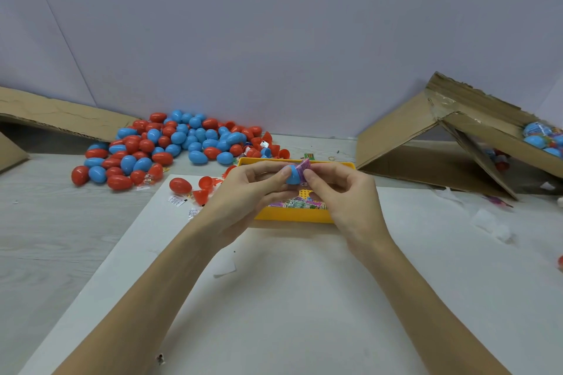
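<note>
Pinching a pink paper slip [304, 168], the right grip [344, 195] meets the left grip [243, 192], whose thumb and fingers clasp a blue egg half [293, 177]; the slip touches the egg half. Both hover just above a yellow tray [292, 217] on the counter [289, 298]. A pile of red and blue eggs [170, 143] lies behind, to the left.

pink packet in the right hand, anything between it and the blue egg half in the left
Nothing visible stands between them. The small pink paper packet, pinched by the right hand, lies right against the blue plastic egg half that the left hand grips. The fingertips sit at the sides.
</note>
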{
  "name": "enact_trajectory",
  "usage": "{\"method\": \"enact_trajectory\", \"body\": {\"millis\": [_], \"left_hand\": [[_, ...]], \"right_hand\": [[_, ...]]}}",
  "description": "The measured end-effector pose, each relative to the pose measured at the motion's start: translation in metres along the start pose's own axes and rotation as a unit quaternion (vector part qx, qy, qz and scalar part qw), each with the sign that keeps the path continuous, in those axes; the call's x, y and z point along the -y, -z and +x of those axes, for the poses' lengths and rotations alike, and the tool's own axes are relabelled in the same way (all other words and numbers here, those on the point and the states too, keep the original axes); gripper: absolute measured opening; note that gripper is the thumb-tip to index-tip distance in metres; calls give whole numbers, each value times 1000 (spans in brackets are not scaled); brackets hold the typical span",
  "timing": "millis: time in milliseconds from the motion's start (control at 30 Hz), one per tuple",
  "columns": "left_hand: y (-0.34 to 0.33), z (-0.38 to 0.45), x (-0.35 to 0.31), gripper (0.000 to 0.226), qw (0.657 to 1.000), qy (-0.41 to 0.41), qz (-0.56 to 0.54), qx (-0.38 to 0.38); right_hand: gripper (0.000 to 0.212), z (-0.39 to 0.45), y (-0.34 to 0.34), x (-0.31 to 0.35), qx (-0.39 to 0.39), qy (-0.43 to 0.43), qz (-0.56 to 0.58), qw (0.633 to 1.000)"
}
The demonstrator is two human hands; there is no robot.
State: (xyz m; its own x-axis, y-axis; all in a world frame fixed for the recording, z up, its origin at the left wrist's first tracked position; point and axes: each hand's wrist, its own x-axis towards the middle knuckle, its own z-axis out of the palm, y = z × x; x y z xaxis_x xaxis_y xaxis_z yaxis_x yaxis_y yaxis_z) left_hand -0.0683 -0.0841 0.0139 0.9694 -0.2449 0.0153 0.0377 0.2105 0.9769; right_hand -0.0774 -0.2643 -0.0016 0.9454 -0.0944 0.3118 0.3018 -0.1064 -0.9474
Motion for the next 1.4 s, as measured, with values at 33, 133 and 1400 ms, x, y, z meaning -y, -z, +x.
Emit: {"method": "enact_trajectory", "body": {"millis": [33, 133, 1400], "left_hand": [[-1, 0, 1, 36, 1000, -1, 12, -9], [-5, 1, 4, 33, 994, -22, 94, -54], [1, -2, -3, 34, 996, -4, 87, 14]], "right_hand": [[16, 0, -1, 0, 6, -2, 5, 1000], [14, -1, -2, 0, 13, 2, 21, 1000], [16, -6, -9, -1, -43, 20, -13, 999]]}}
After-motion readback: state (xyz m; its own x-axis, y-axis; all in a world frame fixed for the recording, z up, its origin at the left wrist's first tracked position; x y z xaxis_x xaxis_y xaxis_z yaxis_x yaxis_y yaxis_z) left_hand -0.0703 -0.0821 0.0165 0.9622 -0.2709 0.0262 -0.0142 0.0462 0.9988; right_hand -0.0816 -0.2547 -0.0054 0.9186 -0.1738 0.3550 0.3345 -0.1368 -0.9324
